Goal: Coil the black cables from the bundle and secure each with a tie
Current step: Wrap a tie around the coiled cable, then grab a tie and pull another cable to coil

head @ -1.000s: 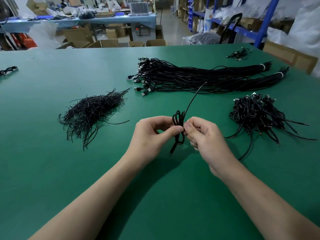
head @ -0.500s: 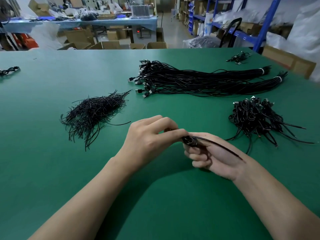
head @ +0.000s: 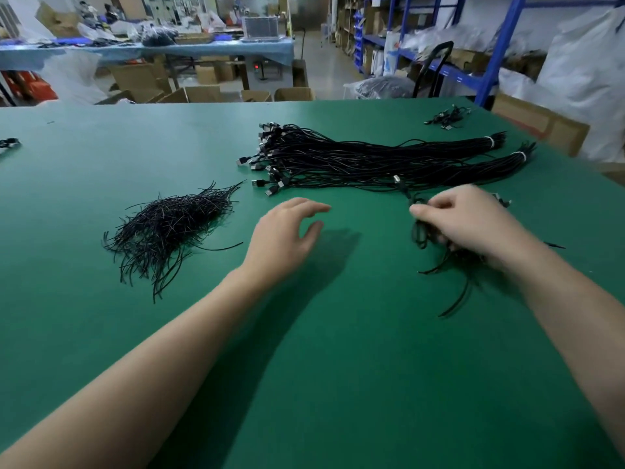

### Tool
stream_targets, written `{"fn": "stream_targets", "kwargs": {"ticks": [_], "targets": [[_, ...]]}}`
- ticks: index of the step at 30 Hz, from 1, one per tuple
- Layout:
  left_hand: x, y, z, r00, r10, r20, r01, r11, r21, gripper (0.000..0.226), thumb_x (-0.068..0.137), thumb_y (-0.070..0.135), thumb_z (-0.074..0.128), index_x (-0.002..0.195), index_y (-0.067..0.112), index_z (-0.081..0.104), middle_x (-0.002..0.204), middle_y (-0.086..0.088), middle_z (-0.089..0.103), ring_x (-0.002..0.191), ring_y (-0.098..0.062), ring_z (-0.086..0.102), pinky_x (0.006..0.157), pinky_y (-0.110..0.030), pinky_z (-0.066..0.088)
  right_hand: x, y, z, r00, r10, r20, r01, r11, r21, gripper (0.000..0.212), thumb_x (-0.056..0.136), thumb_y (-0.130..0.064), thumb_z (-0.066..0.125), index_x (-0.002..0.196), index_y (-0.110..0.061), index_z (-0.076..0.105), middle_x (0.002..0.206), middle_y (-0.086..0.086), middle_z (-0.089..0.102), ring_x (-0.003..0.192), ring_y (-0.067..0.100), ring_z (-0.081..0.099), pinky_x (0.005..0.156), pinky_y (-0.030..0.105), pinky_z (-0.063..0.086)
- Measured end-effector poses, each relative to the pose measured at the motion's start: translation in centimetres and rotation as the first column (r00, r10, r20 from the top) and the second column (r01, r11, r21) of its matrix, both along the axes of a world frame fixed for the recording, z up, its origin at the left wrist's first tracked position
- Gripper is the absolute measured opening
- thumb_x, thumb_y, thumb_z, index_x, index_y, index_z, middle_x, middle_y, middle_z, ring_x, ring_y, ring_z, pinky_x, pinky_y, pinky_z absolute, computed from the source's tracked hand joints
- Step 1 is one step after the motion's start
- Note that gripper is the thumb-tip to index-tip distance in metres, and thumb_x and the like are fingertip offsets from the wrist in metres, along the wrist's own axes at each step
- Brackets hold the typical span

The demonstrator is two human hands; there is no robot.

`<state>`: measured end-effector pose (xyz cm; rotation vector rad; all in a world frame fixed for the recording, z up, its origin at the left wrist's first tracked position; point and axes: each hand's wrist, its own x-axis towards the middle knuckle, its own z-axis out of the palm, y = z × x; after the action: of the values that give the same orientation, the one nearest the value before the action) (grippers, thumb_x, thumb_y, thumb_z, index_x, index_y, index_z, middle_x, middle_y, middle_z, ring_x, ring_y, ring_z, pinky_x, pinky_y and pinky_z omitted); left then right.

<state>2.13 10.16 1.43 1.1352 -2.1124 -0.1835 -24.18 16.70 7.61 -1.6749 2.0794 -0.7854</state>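
My right hand [head: 470, 221] holds a small coiled black cable [head: 419, 231] over the heap of tied coils [head: 453, 265], which the hand mostly hides. My left hand [head: 284, 231] hovers with relaxed fingers and holds nothing, between the pile of black twist ties [head: 169, 225] and the coils. The long bundle of straight black cables [head: 372, 160] lies beyond both hands, its USB plugs pointing left and white bands at its right ends.
The green table [head: 304, 367] ends at the far edge near cardboard boxes [head: 203, 93]. A few loose cables [head: 446, 116] lie at the back right and one cable [head: 8, 143] at the far left. Blue shelving [head: 500, 52] stands to the right.
My hands have parted. The right hand carried the tied coil to the right over the heap of coils, and the left hand let go and moved left.
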Motion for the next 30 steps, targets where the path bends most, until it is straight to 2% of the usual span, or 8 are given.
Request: {"fn": "stream_targets", "kwargs": {"ticks": [3, 5, 8, 11, 14, 18, 22, 30], "targets": [[-0.2, -4.0, 0.1, 0.982, 0.164, 0.096, -0.176, 0.975, 0.134, 0.033, 0.1, 0.027, 0.058, 0.131, 0.02, 0.066, 0.135, -0.001, 0.063, 0.124, -0.022, 0.056, 0.104, -0.038, 0.046, -3.7, -1.8, 1.3, 0.909, -0.17, -0.381, 0.157, 0.986, -0.064, 0.045, 0.092, -0.041, 0.065, 0.083, 0.003, 0.073, 0.077, 0.023, 0.07, 0.072, 0.04, 0.066, 0.063, 0.036, 0.052], [-0.5, -6.4, 0.1, 0.961, 0.207, 0.183, -0.238, 0.956, 0.171, 0.04, 0.102, 0.028, 0.055, 0.141, 0.016, 0.059, 0.146, -0.006, 0.055, 0.136, -0.028, 0.046, 0.112, -0.041, 0.038, -5.4, -2.6, 1.8, 0.858, -0.208, -0.471, 0.209, 0.977, -0.05, 0.044, 0.093, -0.038, 0.067, 0.079, 0.004, 0.071, 0.073, 0.022, 0.067, 0.068, 0.038, 0.063, 0.066, 0.041, 0.058], [-1.2, -9.6, 0.1, 0.924, 0.219, 0.313, -0.296, 0.928, 0.227, 0.049, 0.106, 0.03, 0.048, 0.153, 0.017, 0.043, 0.161, -0.008, 0.037, 0.147, -0.034, 0.031, 0.119, -0.046, 0.03, -6.6, -3.0, 1.9, 0.795, -0.222, -0.564, 0.286, 0.958, 0.026, 0.048, 0.093, -0.041, 0.068, 0.071, 0.0, 0.06, 0.071, 0.017, 0.058, 0.064, 0.032, 0.057, 0.057, 0.034, 0.047], [-1.8, -11.9, -0.2, 0.89, 0.187, 0.415, -0.33, 0.893, 0.305, 0.05, 0.108, 0.034, 0.04, 0.155, 0.019, 0.039, 0.164, -0.006, 0.029, 0.149, -0.034, 0.026, 0.119, -0.049, 0.029, -6.1, -3.0, 1.8, 0.699, -0.235, -0.675, 0.309, 0.951, -0.01, 0.044, 0.093, -0.043, 0.068, 0.097, 0.0, 0.058, 0.101, 0.021, 0.06, 0.092, 0.037, 0.059, 0.067, 0.039, 0.046], [-2.1, -13.0, -0.9, 0.856, 0.224, 0.467, -0.352, 0.913, 0.205, 0.039, 0.106, 0.033, 0.044, 0.141, 0.024, 0.059, 0.147, -0.009, 0.051, 0.136, -0.035, 0.04, 0.108, -0.047, 0.04, -3.8, -3.2, 1.7, 0.637, -0.184, -0.749, 0.179, 0.98, -0.088, 0.044, 0.094, -0.037, 0.067, 0.122, -0.004, 0.057, 0.124, 0.022, 0.054, 0.116, 0.04, 0.051, 0.091, 0.05, 0.047], [-1.7, -13.9, -1.6, 0.889, 0.282, 0.36, -0.332, 0.94, 0.083, 0.027, 0.102, 0.026, 0.057, 0.125, 0.021, 0.071, 0.127, -0.011, 0.062, 0.121, -0.035, 0.053, 0.097, -0.044, 0.047, 0.3, -4.3, 0.8, 0.672, -0.022, -0.74, -0.011, 0.999, -0.04, 0.041, 0.096, -0.041, 0.061, 0.124, -0.011, 0.06, 0.127, 0.016, 0.053, 0.121, 0.034, 0.049, 0.098, 0.048, 0.045], [-1.0, -14.9, -1.8, 0.852, 0.329, 0.408, -0.357, 0.934, -0.009, 0.034, 0.101, 0.028, 0.057, 0.133, 0.019, 0.063, 0.13, -0.012, 0.061, 0.125, -0.036, 0.048, 0.099, -0.046, 0.042, 3.7, -5.8, -1.4, 0.752, 0.153, -0.641, -0.122, 0.988, 0.093, 0.049, 0.098, -0.047, 0.057, 0.133, -0.013, 0.055, 0.135, 0.011, 0.052, 0.127, 0.03, 0.048, 0.104, 0.046, 0.044], [-1.0, -16.1, -2.0, 0.874, 0.321, 0.366, -0.337, 0.941, -0.021, 0.017, 0.101, 0.023, 0.058, 0.111, 0.02, 0.072, 0.116, -0.009, 0.066, 0.115, -0.032, 0.052, 0.093, -0.043, 0.04, 7.8, -8.7, -6.0, 0.846, 0.337, -0.414, -0.277, 0.94, 0.2, 0.065, 0.106, -0.047, 0.04, 0.159, -0.013, 0.023, 0.166, 0.005, 0.021, 0.152, 0.022, 0.021, 0.122, 0.041, 0.023]]}}
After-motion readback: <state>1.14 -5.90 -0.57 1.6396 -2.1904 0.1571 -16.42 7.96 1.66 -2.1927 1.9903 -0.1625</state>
